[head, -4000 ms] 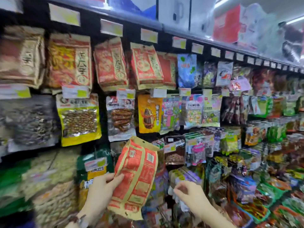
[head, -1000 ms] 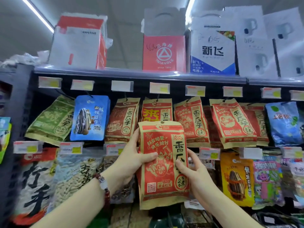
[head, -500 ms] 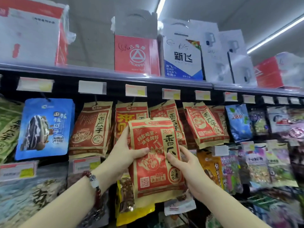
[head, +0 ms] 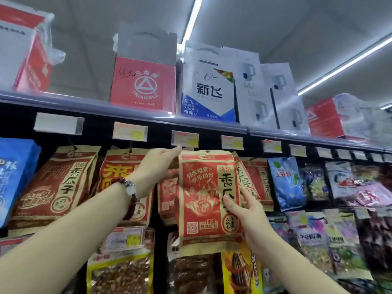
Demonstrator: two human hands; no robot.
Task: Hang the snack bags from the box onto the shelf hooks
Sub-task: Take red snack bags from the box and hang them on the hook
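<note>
The red bag (head: 209, 200) hangs upright just under the price tag (head: 185, 139), its top hole near the tag. The right hand (head: 244, 206) pinches its lower right edge. The left hand (head: 158, 164) reaches behind its top left corner; its grip is hidden.

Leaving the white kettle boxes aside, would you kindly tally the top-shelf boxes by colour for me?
Red: 3 (wrapped left box, Triangle box, wrapped right box)
White and blue: 1 (white-and-blue box)
Total: 4
</note>
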